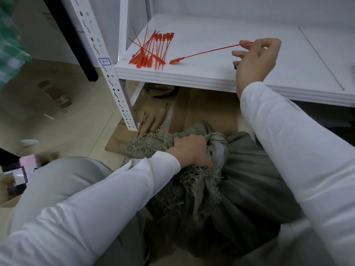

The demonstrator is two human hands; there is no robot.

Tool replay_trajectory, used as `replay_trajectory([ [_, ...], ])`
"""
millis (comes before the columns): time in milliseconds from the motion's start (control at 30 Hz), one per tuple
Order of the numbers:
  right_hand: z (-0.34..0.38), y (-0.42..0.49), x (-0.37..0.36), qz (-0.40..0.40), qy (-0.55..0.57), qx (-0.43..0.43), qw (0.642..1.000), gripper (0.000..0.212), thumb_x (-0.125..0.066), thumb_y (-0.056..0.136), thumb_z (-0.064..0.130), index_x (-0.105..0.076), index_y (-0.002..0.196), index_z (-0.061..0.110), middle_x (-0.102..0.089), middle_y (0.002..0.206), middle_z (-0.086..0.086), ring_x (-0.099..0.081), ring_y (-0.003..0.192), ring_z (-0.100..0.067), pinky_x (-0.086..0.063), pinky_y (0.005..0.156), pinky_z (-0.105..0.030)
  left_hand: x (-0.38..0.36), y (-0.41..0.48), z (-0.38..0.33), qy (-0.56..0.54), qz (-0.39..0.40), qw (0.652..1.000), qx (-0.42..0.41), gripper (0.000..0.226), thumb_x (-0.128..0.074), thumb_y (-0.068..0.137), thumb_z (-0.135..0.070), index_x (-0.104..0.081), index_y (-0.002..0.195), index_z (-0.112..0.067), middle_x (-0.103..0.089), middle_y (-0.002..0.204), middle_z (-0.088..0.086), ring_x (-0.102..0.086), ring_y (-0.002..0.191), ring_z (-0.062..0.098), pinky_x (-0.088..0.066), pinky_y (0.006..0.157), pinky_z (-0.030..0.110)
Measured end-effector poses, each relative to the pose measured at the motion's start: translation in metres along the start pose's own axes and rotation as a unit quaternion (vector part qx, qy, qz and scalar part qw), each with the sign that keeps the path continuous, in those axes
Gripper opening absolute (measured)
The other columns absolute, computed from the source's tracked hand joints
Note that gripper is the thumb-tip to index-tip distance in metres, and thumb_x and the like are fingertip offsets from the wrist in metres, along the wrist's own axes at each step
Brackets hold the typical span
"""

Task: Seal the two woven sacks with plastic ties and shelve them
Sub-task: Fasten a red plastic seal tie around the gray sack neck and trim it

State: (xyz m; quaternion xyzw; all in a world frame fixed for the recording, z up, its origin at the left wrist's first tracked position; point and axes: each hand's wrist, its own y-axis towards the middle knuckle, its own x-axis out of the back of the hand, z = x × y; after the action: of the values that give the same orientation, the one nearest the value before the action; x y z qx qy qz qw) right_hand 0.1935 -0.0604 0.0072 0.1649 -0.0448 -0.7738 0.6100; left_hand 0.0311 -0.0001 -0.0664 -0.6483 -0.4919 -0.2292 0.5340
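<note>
Head view: the left hand (pixel 192 152) is clamped around the gathered neck of a grey woven sack (pixel 249 179), which stands on the floor in front of the person, below the white shelf (pixel 211 77). Frayed strands spread from the sack mouth on either side of the fist. The right hand (pixel 257 58) pinches the thin tail end of one red plastic tie (pixel 207 51) between thumb and fingertips. The tie's locking head sits low over the shelf surface; contact cannot be confirmed. The spare ties (pixel 151 50) lie in a loose pile near the shelf's left corner. Flattened cardboard (pixel 207 108) covers the floor under the shelf. Only one sack is identifiable.

Handling assessment: the sack cloth is soft and bunches readily, but the gathered neck is likely to spring open if released. Hold it directly below the frayed edge. The body looks full and probably heavy, so lift it from beneath, not by the neck. The tie is light, springy and narrow. Guide it near the tip when threading the head.
</note>
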Motion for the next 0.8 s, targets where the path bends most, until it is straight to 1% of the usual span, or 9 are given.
replay_trajectory([
  [200, 0.022, -0.021, 0.063, -0.01, 0.059, -0.011, 0.998, 0.012, -0.028, 0.101, 0.01, -0.036, 0.094, 0.014, -0.071, 0.087, -0.017, -0.072, 0.07, -0.026, -0.05, 0.054, -0.027, -0.009, -0.008, -0.007, 0.097, -0.025, 0.995, -0.011, 0.037, -0.069, 0.081, -0.044, -0.042, 0.071, -0.02, -0.05, 0.073, -0.002, -0.058, 0.087, 0.029, -0.022, 0.109, 0.059],
  [333, 0.025, -0.034, 0.115, -0.038, 0.065, -0.019, 0.997, 0.013, -0.027, 0.101, 0.01, -0.035, 0.093, 0.016, -0.069, 0.078, -0.016, -0.071, 0.064, -0.026, -0.049, 0.052, -0.026, -0.022, -0.009, -0.01, 0.161, -0.051, 0.985, -0.015, 0.032, -0.063, 0.085, -0.037, -0.042, 0.068, -0.019, -0.051, 0.07, -0.001, -0.05, 0.066, 0.023, -0.017, 0.111, 0.061],
  [433, 0.018, -0.043, 0.147, -0.055, 0.051, -0.037, 0.996, 0.013, -0.027, 0.101, 0.01, -0.035, 0.093, 0.017, -0.066, 0.073, -0.015, -0.07, 0.06, -0.025, -0.049, 0.049, -0.025, -0.032, -0.011, -0.013, 0.201, -0.054, 0.978, -0.015, 0.028, -0.06, 0.087, -0.033, -0.045, 0.068, -0.019, -0.052, 0.066, -0.001, -0.05, 0.062, 0.021, -0.015, 0.112, 0.062],
  [500, 0.011, -0.049, 0.164, -0.06, 0.038, -0.044, 0.996, 0.014, -0.027, 0.102, 0.011, -0.035, 0.092, 0.017, -0.065, 0.072, -0.015, -0.069, 0.059, -0.024, -0.048, 0.048, -0.025, -0.034, -0.013, -0.015, 0.21, -0.062, 0.976, -0.017, 0.021, -0.06, 0.088, -0.034, -0.052, 0.077, -0.017, -0.052, 0.067, -0.001, -0.05, 0.062, 0.02, -0.016, 0.113, 0.06],
  [533, 0.009, -0.051, 0.17, -0.062, 0.033, -0.045, 0.997, 0.014, -0.027, 0.103, 0.012, -0.035, 0.092, 0.016, -0.064, 0.072, -0.016, -0.069, 0.058, -0.023, -0.048, 0.047, -0.025, -0.036, -0.014, -0.015, 0.211, -0.066, 0.975, -0.019, 0.021, -0.06, 0.088, -0.034, -0.056, 0.093, -0.014, -0.052, 0.069, -0.001, -0.053, 0.065, 0.022, -0.016, 0.112, 0.06],
  [600, 0.005, -0.055, 0.179, -0.06, 0.022, -0.039, 0.997, 0.014, -0.029, 0.102, 0.012, -0.037, 0.092, 0.016, -0.063, 0.072, -0.016, -0.067, 0.056, -0.023, -0.048, 0.048, -0.026, -0.039, -0.015, -0.019, 0.197, -0.071, 0.978, -0.004, 0.059, -0.062, 0.087, -0.034, -0.039, 0.133, -0.004, -0.05, 0.071, -0.002, -0.06, 0.077, 0.027, -0.019, 0.112, 0.057],
  [633, 0.004, -0.056, 0.181, -0.055, 0.012, -0.032, 0.998, 0.014, -0.03, 0.102, 0.013, -0.038, 0.092, 0.016, -0.063, 0.071, -0.016, -0.066, 0.054, -0.023, -0.049, 0.048, -0.026, -0.041, -0.015, -0.021, 0.184, -0.081, 0.98, -0.001, 0.075, -0.063, 0.087, -0.033, -0.025, 0.143, 0.0, -0.05, 0.07, -0.002, -0.062, 0.081, 0.028, -0.02, 0.112, 0.057],
  [700, 0.004, -0.055, 0.184, -0.04, -0.007, -0.016, 0.999, 0.013, -0.031, 0.102, 0.014, -0.039, 0.092, 0.017, -0.063, 0.07, -0.017, -0.063, 0.053, -0.024, -0.049, 0.048, -0.026, -0.046, -0.015, -0.023, 0.165, -0.105, 0.981, -0.002, 0.092, -0.065, 0.085, -0.033, -0.008, 0.149, 0.003, -0.052, 0.069, -0.002, -0.063, 0.08, 0.028, -0.023, 0.111, 0.055],
  [800, 0.006, -0.053, 0.185, -0.028, -0.011, -0.003, 1.0, 0.013, -0.033, 0.101, 0.013, -0.039, 0.091, 0.017, -0.06, 0.069, -0.02, -0.059, 0.052, -0.028, -0.048, 0.047, -0.027, -0.048, -0.014, -0.024, 0.157, -0.113, 0.981, 0.002, 0.103, -0.066, 0.084, -0.035, 0.003, 0.15, 0.004, -0.054, 0.069, -0.001, -0.062, 0.077, 0.026, -0.026, 0.11, 0.053],
])
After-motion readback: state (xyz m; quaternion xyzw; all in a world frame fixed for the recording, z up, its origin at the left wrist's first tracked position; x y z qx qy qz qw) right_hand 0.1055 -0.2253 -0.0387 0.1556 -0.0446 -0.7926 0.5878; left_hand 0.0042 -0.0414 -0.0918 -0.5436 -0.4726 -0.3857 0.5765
